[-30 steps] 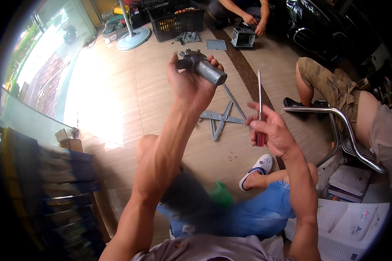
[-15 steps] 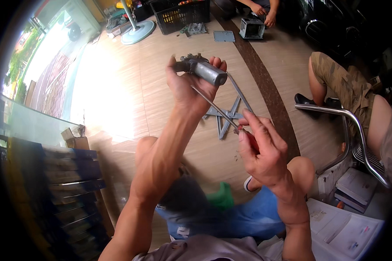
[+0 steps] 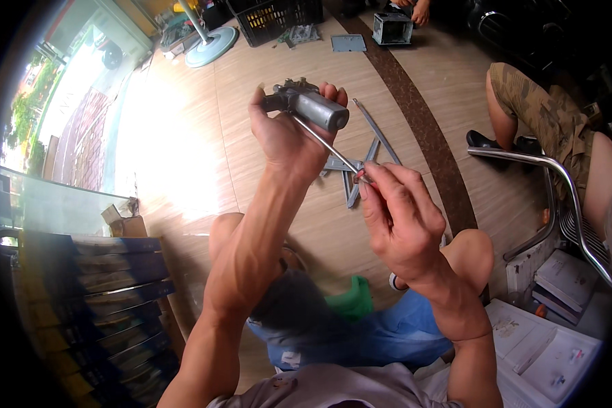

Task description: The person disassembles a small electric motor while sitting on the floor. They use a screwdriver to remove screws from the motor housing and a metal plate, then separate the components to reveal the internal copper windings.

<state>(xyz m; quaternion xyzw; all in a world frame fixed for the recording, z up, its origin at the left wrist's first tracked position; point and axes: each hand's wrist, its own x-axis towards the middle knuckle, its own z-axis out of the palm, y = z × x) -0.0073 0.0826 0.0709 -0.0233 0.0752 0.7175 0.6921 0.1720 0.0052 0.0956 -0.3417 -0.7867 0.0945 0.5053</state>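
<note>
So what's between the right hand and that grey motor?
In the head view, only the screwdriver's metal shaft spans from the right hand to the motor.

Left hand [image 3: 285, 132] grips a grey cylindrical metal motor [image 3: 311, 105] at 12 o'clock. Right hand [image 3: 398, 217] holds a thin steel screwdriver [image 3: 326, 144], tip touching the motor.

Packaging-wise, a small brown cardboard box [image 3: 130, 224] is sitting on the floor at the left, right behind a stack of dark blue flat boxes [image 3: 109, 285]. Near right, white boxes [image 3: 557, 353] are lying flat, with more stacked packages [image 3: 564, 279] just beyond.
</note>
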